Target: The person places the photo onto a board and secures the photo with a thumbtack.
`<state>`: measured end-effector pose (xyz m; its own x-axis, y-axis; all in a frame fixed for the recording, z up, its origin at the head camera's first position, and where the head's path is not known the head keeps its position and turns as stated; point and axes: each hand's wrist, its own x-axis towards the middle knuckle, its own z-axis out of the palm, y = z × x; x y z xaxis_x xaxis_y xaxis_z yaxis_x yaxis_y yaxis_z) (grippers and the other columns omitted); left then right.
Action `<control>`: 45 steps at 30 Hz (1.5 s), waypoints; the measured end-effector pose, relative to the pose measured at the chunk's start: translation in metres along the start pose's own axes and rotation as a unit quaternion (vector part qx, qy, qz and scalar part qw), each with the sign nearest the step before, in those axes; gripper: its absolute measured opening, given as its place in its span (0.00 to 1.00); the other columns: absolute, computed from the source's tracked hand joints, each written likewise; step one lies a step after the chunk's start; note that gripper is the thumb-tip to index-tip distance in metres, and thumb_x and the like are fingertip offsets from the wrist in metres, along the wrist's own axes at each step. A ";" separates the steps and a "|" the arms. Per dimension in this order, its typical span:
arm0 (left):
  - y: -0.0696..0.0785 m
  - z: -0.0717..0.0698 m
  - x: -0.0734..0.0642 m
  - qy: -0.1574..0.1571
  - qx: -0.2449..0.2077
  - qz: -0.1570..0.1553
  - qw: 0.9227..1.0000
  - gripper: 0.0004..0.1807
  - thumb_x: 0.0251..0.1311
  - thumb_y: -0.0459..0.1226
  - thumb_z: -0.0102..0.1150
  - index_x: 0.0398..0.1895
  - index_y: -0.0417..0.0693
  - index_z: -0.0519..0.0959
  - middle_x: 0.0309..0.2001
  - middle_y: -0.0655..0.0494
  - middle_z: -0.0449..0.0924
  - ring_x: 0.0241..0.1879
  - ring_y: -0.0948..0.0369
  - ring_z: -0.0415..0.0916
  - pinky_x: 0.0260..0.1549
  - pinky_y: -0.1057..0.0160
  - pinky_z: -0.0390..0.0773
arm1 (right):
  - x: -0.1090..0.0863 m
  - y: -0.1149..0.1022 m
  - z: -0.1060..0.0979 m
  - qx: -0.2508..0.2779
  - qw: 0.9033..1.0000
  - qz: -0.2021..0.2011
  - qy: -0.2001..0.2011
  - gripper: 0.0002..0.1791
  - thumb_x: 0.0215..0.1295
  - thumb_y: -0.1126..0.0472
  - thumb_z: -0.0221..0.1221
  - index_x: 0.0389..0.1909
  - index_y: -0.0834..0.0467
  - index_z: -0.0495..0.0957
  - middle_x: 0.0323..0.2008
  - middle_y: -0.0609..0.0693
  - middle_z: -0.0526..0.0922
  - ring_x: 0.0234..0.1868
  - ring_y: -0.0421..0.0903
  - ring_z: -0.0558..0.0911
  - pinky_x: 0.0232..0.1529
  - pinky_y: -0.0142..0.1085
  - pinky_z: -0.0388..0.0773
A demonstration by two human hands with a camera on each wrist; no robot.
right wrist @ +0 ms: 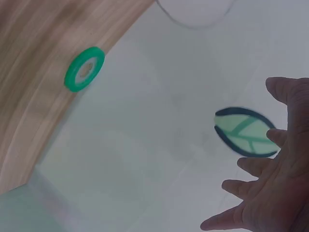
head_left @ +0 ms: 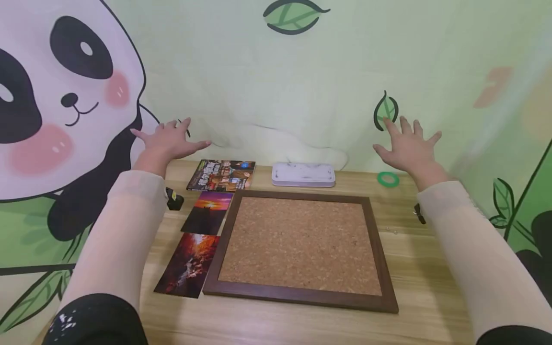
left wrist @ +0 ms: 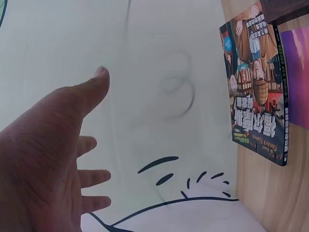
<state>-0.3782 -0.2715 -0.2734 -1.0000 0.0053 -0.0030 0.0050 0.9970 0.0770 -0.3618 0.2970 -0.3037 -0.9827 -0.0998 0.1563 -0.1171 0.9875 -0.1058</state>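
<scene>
Both hands are raised with fingers spread and hold nothing. In the head view my left hand [head_left: 166, 141] hovers above the table's back left, near a comic-style book [head_left: 222, 175]; the left wrist view shows that book [left wrist: 256, 82] to the right of the thumb. My right hand [head_left: 411, 146] is up over the back right, close above a green ring-shaped roll of tape [head_left: 388, 179]. Between and below the hands lies a cork board [head_left: 297, 244] in a dark brown frame. Two photo prints, a sunset [head_left: 208, 207] and a red forest stream [head_left: 189, 263], lie along its left side.
A pale flat case [head_left: 303, 174] sits behind the board. A small black object [head_left: 174, 199] is beside the left sleeve, and tiny clear bits [head_left: 391, 230] lie right of the board. A panda-printed curtain [head_left: 241, 86] rises behind the wooden table [head_left: 267, 326].
</scene>
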 end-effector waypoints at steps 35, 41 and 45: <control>-0.040 0.135 -0.048 -0.135 -0.160 -0.037 0.977 0.36 0.62 0.56 0.62 0.48 0.27 0.77 0.40 0.39 0.76 0.39 0.47 0.73 0.42 0.48 0.75 | -0.095 0.079 0.115 0.287 0.944 -0.034 -0.159 0.26 0.75 0.48 0.55 0.62 0.63 0.76 0.59 0.66 0.78 0.57 0.61 0.77 0.46 0.46 0.79; -0.025 0.140 -0.045 -0.143 -0.145 -0.041 0.978 0.43 0.56 0.55 0.68 0.54 0.19 0.73 0.51 0.29 0.77 0.48 0.41 0.75 0.53 0.43 0.74 | -0.100 0.077 0.117 0.289 0.939 -0.060 -0.178 0.24 0.71 0.47 0.60 0.58 0.60 0.79 0.55 0.59 0.81 0.59 0.61 0.76 0.56 0.58 0.72; -0.022 0.145 -0.036 -0.155 -0.176 -0.068 0.970 0.42 0.55 0.50 0.72 0.56 0.19 0.72 0.54 0.29 0.76 0.51 0.42 0.74 0.57 0.42 0.71 | -0.103 0.074 0.120 0.291 0.938 -0.065 -0.178 0.23 0.67 0.47 0.64 0.56 0.58 0.81 0.52 0.54 0.83 0.55 0.55 0.78 0.55 0.52 0.72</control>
<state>-0.3419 -0.2828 -0.4196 -0.9420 -0.0469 -0.3322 -0.1827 0.9022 0.3906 -0.2865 0.3654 -0.4450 -0.9285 -0.3512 -0.1209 -0.1964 0.7405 -0.6427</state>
